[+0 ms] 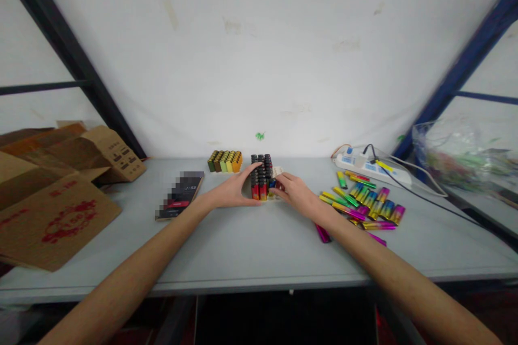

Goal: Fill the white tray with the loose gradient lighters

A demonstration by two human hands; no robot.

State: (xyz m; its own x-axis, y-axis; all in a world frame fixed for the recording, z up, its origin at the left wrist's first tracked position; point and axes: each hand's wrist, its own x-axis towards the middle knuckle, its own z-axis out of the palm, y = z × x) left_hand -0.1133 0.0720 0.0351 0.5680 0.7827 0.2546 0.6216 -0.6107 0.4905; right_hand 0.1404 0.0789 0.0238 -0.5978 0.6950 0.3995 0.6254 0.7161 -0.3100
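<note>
A block of upright lighters (pixel 259 187) with black tops stands mid-table, its front ones red. My left hand (pixel 233 187) curves around the block's left side, fingers at the back and thumb along the front, gripping it. At the right side of the block, my right hand (pixel 292 190) has its fingers closed on a blue and yellow lighter (pixel 272 184), mostly hidden by the fingertips. A pale holder (pixel 277 171) shows partly behind those fingers. Loose shiny lighters (pixel 375 209) in yellow, green, blue and magenta lie scattered beyond my right forearm.
A second block of yellow and olive lighters (pixel 225 161) stands at the back left. A phone (pixel 184 194) lies left of my hand. Cardboard boxes (pixel 60 210) fill the left end. A power strip (pixel 372 168) with cables and a plastic bag (pixel 453 145) are at the right.
</note>
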